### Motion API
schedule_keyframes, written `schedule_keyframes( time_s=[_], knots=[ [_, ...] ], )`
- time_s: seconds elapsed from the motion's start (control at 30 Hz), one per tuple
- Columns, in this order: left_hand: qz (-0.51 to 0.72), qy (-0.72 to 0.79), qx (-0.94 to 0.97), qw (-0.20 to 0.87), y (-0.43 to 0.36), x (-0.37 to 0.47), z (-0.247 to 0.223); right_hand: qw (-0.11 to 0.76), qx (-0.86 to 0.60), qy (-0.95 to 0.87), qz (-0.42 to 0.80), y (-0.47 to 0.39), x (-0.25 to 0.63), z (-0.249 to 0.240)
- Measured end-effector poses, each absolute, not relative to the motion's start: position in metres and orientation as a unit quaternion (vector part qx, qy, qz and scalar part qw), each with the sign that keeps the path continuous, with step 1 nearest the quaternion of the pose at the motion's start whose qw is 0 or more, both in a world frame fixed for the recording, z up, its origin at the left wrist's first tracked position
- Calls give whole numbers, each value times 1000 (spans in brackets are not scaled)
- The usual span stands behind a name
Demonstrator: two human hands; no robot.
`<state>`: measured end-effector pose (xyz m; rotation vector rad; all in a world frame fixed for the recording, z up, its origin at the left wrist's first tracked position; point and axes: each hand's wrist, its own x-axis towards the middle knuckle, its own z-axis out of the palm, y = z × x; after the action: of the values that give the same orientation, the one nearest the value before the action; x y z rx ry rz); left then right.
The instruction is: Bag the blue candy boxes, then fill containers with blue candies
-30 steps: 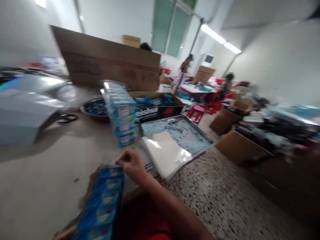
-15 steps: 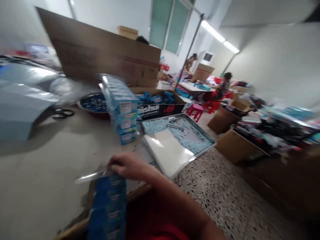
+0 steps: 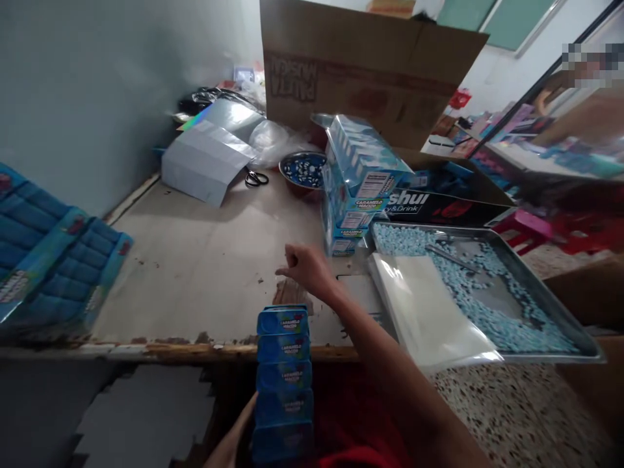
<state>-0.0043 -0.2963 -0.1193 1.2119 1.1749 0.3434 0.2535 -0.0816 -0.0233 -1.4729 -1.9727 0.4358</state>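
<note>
A row of small blue boxes [image 3: 284, 364] juts up over the table's front edge, close to my body. Only the wrist and side of my left hand [image 3: 242, 422] show beside the row's lower left; its fingers are hidden behind the boxes. Just above the far end of the row is my right hand [image 3: 306, 268], its fingers curled and its thumb pointing left. Whether anything small is between those fingers cannot be made out. Beyond it stands a stack of clear-wrapped light blue boxes [image 3: 358, 188].
Metal tray [image 3: 589, 344] with light blue pieces and pale sheets [image 3: 433, 312] on the right. Bowl [image 3: 305, 188], scissors [image 3: 256, 178] and folded card [image 3: 205, 162] at the back. Wrapped blue packs [image 3: 58, 247] lie left. A large cardboard sheet [image 3: 361, 71] stands behind.
The view has swung left, bringing the blue packs into sight. My right hand has come off the top of the row of boxes, and the clear film near it is gone.
</note>
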Motion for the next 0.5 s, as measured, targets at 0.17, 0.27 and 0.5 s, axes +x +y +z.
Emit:
schedule_keyframes(
  time_s=[0.17,0.27,0.5],
  knots=[
    [301,630,640,320,-209,-20,-55,332,-578,-715,211,-78,263,-71],
    [374,494,784,9,-127,5,-27,318,-564,-735,200,-83,266,-71],
    [142,319,928,-128,-43,41,-35,260,-551,-781,135,-88,262,-57]
  ],
)
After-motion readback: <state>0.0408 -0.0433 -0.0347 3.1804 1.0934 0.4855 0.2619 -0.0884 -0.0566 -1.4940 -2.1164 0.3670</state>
